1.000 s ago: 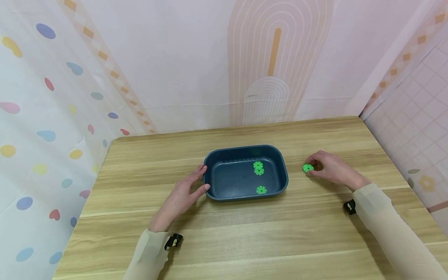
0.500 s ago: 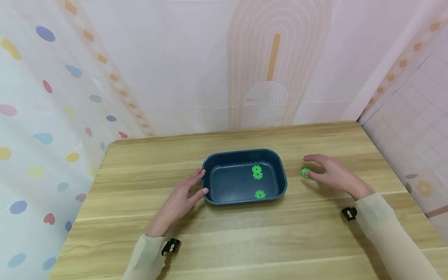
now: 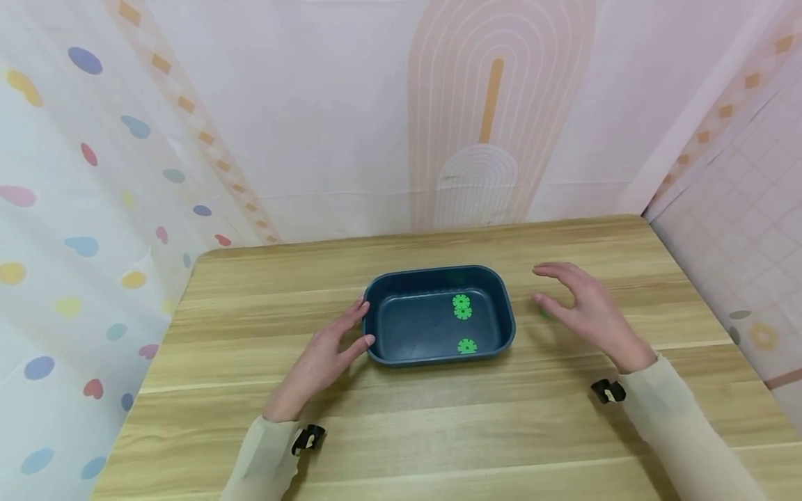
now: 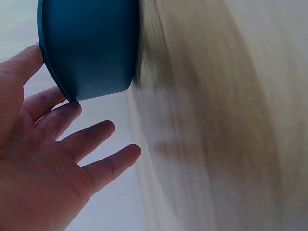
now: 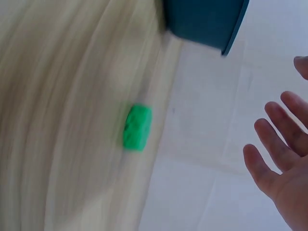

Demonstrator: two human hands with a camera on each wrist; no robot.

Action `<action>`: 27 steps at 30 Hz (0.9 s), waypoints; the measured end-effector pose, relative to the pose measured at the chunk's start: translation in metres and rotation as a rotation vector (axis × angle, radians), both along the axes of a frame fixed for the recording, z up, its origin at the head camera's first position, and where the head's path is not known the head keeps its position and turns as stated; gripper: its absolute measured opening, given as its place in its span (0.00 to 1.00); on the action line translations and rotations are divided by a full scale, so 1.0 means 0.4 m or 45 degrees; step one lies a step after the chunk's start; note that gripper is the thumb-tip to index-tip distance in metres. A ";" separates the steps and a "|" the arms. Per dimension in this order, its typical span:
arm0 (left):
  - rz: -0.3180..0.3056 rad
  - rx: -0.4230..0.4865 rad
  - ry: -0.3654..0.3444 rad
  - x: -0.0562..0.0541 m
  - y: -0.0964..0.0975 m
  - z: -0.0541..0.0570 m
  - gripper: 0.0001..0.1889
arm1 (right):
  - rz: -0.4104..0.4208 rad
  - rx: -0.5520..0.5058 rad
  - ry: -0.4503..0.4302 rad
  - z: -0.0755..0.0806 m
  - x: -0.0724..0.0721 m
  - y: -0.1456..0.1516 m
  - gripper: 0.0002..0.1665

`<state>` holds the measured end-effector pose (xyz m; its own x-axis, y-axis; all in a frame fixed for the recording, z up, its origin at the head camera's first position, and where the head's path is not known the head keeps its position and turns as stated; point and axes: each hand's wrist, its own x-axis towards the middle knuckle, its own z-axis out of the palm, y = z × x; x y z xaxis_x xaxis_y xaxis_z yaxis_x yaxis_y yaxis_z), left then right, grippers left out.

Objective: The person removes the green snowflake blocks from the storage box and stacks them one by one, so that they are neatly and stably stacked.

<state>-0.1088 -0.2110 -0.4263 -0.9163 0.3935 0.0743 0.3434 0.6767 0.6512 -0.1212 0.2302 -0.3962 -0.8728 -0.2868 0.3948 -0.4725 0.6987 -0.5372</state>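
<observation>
A dark blue rectangular bin [image 3: 416, 327] sits mid-table. On its floor, toward the right side, lie several green notched discs [image 3: 463, 313], two of them overlapping. My left hand [image 3: 322, 362] touches the bin's left rim with relaxed fingers and thumb; in the left wrist view its fingertips meet the bin's edge. My right hand [image 3: 585, 306] hovers right of the bin, fingers spread and holding nothing. Beneath its thumb a green piece [image 5: 137, 127] rests on the table, mostly hidden in the head view. The right wrist view shows it blurred, thick like a short stack of discs.
The wooden table [image 3: 401, 431] ends at a patterned curtain [image 3: 338, 125] behind and on both sides. Black straps [image 3: 308, 440] sit at both wrists.
My right hand has let go of the green piece, spread its fingers, risen and shifted slightly left. The piece stays on the table. My left hand keeps its place at the bin.
</observation>
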 end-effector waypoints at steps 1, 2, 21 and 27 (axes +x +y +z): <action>0.001 0.000 0.000 0.000 0.000 0.001 0.33 | 0.007 -0.004 0.015 0.001 0.001 -0.007 0.25; 0.001 0.000 -0.001 0.001 0.001 0.001 0.33 | 0.015 -0.008 0.023 0.000 0.002 -0.015 0.25; -0.003 -0.008 -0.007 0.002 0.002 0.007 0.33 | 0.192 -0.063 -0.041 0.000 0.001 -0.153 0.24; 0.000 -0.013 -0.017 0.005 0.002 0.009 0.34 | 0.228 -0.034 -0.120 -0.010 -0.008 -0.186 0.24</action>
<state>-0.1069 -0.2100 -0.4225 -0.9172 0.3943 0.0580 0.3348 0.6835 0.6487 -0.1243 0.1560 -0.4001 -0.8424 -0.4311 0.3232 -0.5345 0.5932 -0.6020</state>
